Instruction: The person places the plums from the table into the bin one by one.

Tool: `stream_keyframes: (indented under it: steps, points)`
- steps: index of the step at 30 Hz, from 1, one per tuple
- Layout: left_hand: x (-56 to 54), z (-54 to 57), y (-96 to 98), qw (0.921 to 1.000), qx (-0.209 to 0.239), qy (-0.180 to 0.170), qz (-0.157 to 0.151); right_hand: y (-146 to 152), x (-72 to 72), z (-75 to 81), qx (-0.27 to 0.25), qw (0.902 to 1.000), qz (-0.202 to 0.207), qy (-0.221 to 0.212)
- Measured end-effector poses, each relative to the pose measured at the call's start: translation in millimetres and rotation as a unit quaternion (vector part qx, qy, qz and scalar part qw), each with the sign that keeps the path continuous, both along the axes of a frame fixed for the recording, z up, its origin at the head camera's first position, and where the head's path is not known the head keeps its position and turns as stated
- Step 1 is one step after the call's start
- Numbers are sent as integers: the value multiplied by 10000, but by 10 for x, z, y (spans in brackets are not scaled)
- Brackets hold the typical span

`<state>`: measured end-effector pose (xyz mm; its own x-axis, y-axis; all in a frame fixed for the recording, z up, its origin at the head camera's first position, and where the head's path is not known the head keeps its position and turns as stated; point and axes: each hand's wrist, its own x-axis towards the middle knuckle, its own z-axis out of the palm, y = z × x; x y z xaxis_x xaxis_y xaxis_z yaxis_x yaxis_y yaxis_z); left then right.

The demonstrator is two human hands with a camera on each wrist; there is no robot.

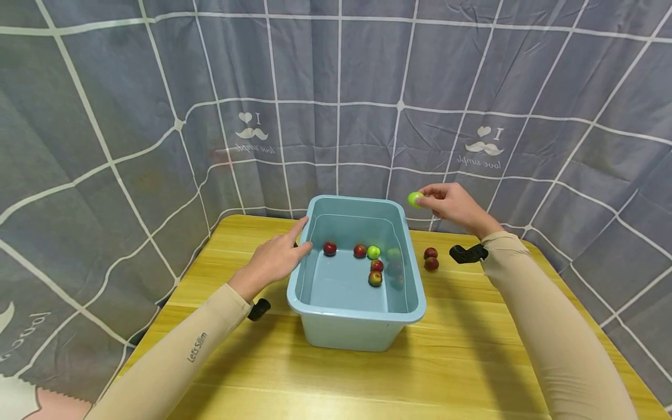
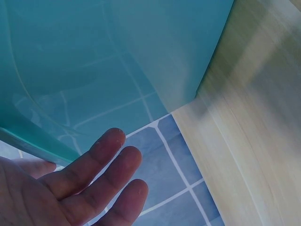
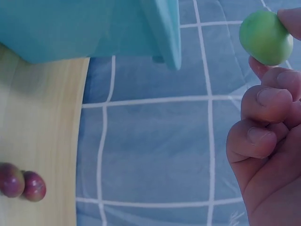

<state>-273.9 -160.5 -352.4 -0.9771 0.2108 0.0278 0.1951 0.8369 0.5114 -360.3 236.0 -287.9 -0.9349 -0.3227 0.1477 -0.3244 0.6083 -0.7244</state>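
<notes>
My right hand (image 1: 452,204) pinches a small round green fruit (image 1: 415,199) between thumb and index finger, above the table's back edge and just right of the blue plastic tub (image 1: 357,315). The right wrist view shows the same green fruit (image 3: 266,37), with the other fingers curled below it. My left hand (image 1: 275,256) rests on the tub's left rim, its index finger stretched along it and thumb over the edge; other fingers (image 2: 101,179) extend loosely outside the wall. Inside the tub lie several dark red fruits (image 1: 359,251) and a green fruit (image 1: 373,252).
Two dark red fruits (image 1: 431,263) sit together on the wooden table (image 1: 252,373), right of the tub. A grey curtain (image 1: 367,70) with white grid lines hangs behind and along both sides. Each wrist carries a black camera mount (image 1: 467,254).
</notes>
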Motion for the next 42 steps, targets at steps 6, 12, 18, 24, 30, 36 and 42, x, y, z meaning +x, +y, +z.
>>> stream_keyframes:
  steps: [6, 12, 18, 24, 30, 36, 42]
  points:
    - [3, 2, -9, 10000, 20, -19, 17, -178, -41, 94, 120, 9996, 229, -87]
    - [1, -4, -19, 10000, -19, -21, 10, -394, -82, 200, 435, 9972, 613, 33]
    - [-3, -6, -9, 10000, -6, -34, 41, -595, -127, 273, 608, 9954, 735, -36]
    - [-4, -8, -3, 10000, 33, -43, 47, -770, -160, 301, 763, 9936, 820, -108]
    - [-7, -2, -7, 10000, -10, -26, 56, -915, -205, 295, 837, 9900, 1071, -368]
    - [-7, 11, -3, 10000, -47, 25, 57, -1052, -237, 267, 1124, 9843, 1258, -524]
    - [-16, 15, -5, 10000, -33, 5, 51, -1159, -288, 230, 1286, 9797, 1412, -610]
